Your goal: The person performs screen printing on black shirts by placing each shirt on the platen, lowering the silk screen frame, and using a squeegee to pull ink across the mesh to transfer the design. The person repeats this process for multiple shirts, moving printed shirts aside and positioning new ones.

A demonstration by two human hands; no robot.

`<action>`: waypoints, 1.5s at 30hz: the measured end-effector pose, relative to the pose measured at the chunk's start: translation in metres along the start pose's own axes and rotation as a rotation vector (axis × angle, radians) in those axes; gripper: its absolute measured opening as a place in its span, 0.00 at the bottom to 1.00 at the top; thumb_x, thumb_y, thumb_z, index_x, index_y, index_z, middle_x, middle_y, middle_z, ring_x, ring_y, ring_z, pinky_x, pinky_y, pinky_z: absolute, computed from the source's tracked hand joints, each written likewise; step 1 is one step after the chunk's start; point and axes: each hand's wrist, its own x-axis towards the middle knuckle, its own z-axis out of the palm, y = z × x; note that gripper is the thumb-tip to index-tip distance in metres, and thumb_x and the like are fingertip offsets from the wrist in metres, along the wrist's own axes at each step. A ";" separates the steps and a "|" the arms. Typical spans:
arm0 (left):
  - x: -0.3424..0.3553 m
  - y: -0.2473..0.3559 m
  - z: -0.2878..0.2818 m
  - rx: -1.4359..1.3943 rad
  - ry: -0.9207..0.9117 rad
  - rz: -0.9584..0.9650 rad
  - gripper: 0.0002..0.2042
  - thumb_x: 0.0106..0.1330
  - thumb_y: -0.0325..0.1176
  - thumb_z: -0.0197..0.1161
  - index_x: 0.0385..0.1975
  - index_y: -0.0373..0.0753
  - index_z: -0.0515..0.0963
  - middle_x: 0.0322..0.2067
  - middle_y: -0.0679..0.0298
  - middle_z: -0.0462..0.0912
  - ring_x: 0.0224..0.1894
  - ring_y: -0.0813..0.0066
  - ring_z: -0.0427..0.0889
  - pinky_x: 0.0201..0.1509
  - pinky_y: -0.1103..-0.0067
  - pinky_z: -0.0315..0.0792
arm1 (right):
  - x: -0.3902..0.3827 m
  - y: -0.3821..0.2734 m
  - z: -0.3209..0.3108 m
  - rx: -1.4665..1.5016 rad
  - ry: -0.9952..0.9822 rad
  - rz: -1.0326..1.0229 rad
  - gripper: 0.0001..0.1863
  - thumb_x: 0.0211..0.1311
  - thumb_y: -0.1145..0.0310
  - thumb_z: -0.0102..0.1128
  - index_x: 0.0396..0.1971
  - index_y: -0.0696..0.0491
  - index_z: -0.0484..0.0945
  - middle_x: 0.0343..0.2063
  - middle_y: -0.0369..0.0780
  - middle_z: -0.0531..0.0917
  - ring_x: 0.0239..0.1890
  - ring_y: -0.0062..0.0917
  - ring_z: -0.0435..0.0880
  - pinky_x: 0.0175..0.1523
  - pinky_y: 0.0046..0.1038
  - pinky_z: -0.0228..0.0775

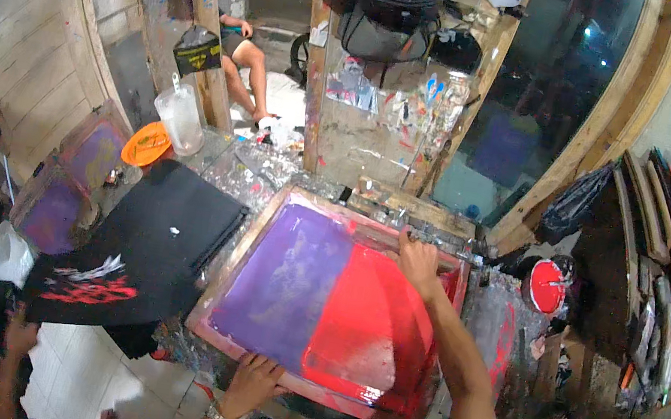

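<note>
A wooden screen-printing frame (203,311) lies tilted across the bench in front of me. Its mesh is purple on the left half and covered in red ink (363,318) on the right, with wet ink gathered along the near and right sides. My left hand (253,384) grips the near rim, fingers laid over the wood. At the far rim, my right hand (416,265) is closed, and what its fingers hold is hidden. To the left of the frame lies a stack of black fabric (151,225), with a red and white print near its front edge.
Another person's hand (20,334) is beside the fabric's near left corner. A red ink tub (548,286) stands right; an orange bowl (147,144) and clear pitcher (181,119) stand back left. Several upright frames (668,216) line the right wall. A person's legs (247,75) show beyond the doorway.
</note>
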 end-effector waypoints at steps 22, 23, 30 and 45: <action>0.009 0.000 -0.018 -0.035 -0.078 -0.007 0.20 0.53 0.49 0.72 0.39 0.42 0.80 0.37 0.65 0.78 0.46 0.65 0.77 0.55 0.65 0.66 | -0.108 -0.048 -0.060 0.060 -0.396 0.104 0.28 0.69 0.42 0.54 0.47 0.56 0.73 0.20 0.46 0.85 0.22 0.44 0.86 0.29 0.46 0.77; 0.008 -0.001 -0.015 -0.051 -0.088 0.006 0.20 0.53 0.49 0.72 0.39 0.42 0.80 0.37 0.65 0.78 0.46 0.65 0.77 0.55 0.65 0.66 | -0.146 -0.062 -0.056 0.042 -0.342 0.069 0.23 0.70 0.47 0.54 0.45 0.54 0.72 0.20 0.45 0.85 0.22 0.43 0.86 0.28 0.46 0.77; 0.015 0.000 -0.023 -0.017 0.043 0.101 0.19 0.54 0.51 0.71 0.35 0.42 0.80 0.33 0.64 0.78 0.43 0.64 0.78 0.47 0.66 0.67 | -0.267 -0.153 -0.129 0.044 -0.202 0.056 0.21 0.55 0.56 0.67 0.41 0.54 0.76 0.30 0.41 0.83 0.30 0.35 0.87 0.38 0.40 0.76; 0.133 0.060 -0.146 -0.249 1.008 0.052 0.09 0.60 0.33 0.71 0.25 0.41 0.76 0.28 0.62 0.77 0.34 0.60 0.77 0.38 0.64 0.69 | -0.097 -0.085 -0.291 -0.066 0.439 0.084 0.33 0.52 0.36 0.70 0.35 0.55 0.80 0.29 0.42 0.81 0.33 0.39 0.80 0.43 0.44 0.65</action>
